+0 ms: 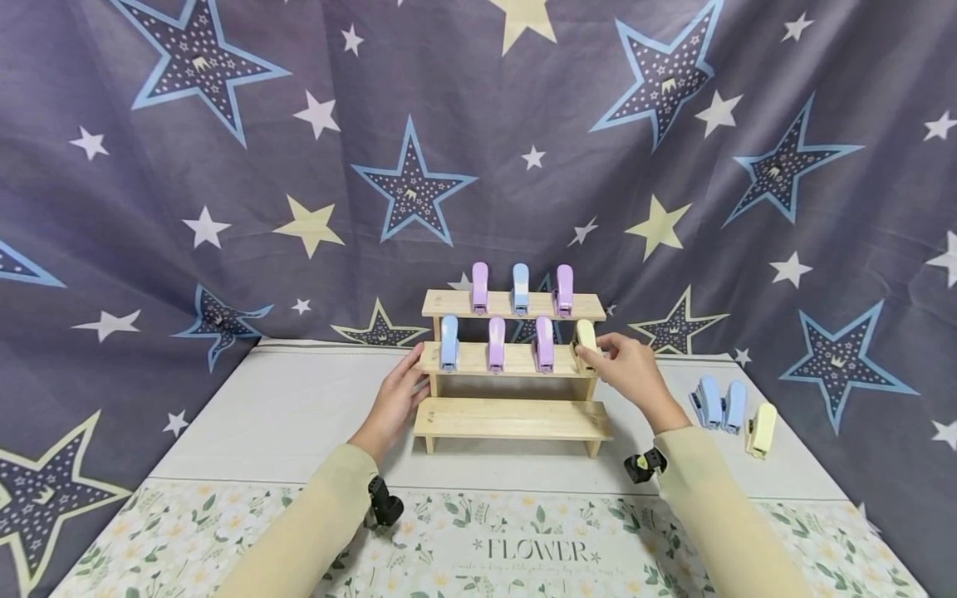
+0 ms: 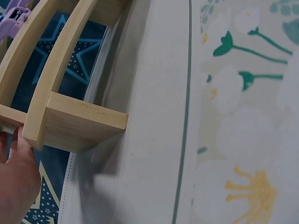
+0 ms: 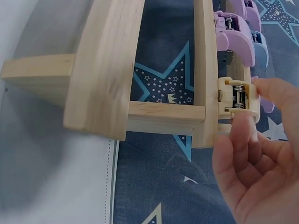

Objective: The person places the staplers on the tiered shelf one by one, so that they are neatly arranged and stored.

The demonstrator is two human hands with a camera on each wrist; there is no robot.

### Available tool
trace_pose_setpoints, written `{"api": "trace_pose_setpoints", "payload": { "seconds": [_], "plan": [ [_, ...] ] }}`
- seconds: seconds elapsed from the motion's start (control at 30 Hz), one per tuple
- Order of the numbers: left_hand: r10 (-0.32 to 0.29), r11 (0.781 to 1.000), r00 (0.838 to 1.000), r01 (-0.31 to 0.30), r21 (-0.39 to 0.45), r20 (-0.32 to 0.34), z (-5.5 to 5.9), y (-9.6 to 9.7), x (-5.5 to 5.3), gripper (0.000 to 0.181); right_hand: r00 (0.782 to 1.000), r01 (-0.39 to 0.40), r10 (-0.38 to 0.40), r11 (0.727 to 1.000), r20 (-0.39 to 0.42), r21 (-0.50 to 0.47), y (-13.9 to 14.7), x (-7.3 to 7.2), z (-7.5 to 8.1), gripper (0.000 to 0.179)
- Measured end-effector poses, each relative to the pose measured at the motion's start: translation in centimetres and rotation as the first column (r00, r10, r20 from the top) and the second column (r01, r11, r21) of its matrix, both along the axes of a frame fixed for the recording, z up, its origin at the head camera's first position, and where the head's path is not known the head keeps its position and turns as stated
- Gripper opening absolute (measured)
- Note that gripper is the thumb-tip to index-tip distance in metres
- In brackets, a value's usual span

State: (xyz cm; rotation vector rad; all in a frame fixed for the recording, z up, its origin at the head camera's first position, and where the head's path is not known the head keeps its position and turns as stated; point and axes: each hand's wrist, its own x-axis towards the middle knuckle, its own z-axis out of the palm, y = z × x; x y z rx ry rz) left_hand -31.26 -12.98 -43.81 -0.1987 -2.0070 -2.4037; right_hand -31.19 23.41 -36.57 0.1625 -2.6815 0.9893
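A cream stapler (image 3: 238, 99) stands at the right end of the middle tier of a three-tier wooden display stand (image 1: 512, 418). My right hand (image 1: 631, 371) pinches it between thumb and fingers, its base close on the board. Left of it on that tier are two purple staplers (image 1: 544, 344) and a blue stapler (image 1: 449, 342). The top tier carries two more purple staplers with a blue stapler (image 1: 520, 288) between them. My left hand (image 1: 395, 397) rests against the left end of the middle tier, fingers extended along the wood.
On the table right of the stand, two blue staplers (image 1: 735, 407) stand side by side, with another cream stapler (image 1: 761, 431) beside them. A flower-printed mat (image 1: 553, 531) covers the table's front. Behind the stand hangs a star-patterned curtain (image 1: 478, 108).
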Motion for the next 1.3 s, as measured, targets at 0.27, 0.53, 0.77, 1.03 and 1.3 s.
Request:
{"api": "trace_pose_setpoints", "payload": {
  "seconds": [0.27, 0.53, 0.77, 1.03, 1.3],
  "plan": [
    [-0.001, 1.000, 1.000, 0.001, -0.022, 0.002, 0.1, 0.0, 0.1, 0.051, 1.000, -0.012, 0.013, 0.999, 0.023, -0.036, 0.0, -0.1, -0.4, 0.061],
    [-0.005, 1.000, 1.000, 0.005, -0.008, -0.006, 0.1, 0.0, 0.1, 0.050, 0.999, -0.042, 0.042, 0.996, 0.006, -0.076, 0.7, 0.4, -0.5, 0.057],
    [-0.010, 1.000, 1.000, 0.010, -0.005, -0.005, 0.0, 0.0, 0.1, 0.050, 0.999, -0.023, 0.025, 0.997, 0.031, -0.070, 2.2, 1.1, -0.6, 0.061],
    [-0.014, 1.000, 1.000, 0.014, 0.001, -0.004, 0.0, 0.0, 0.0, 0.051, 0.999, 0.033, -0.032, 0.999, 0.026, -0.026, 5.6, 2.1, -1.4, 0.058],
    [-0.014, 1.000, 1.000, 0.014, 0.001, -0.003, 0.1, 0.0, 0.0, 0.051, 0.995, 0.102, -0.102, 0.994, 0.017, 0.050, 9.9, 3.7, -2.0, 0.048]
  ]
}}
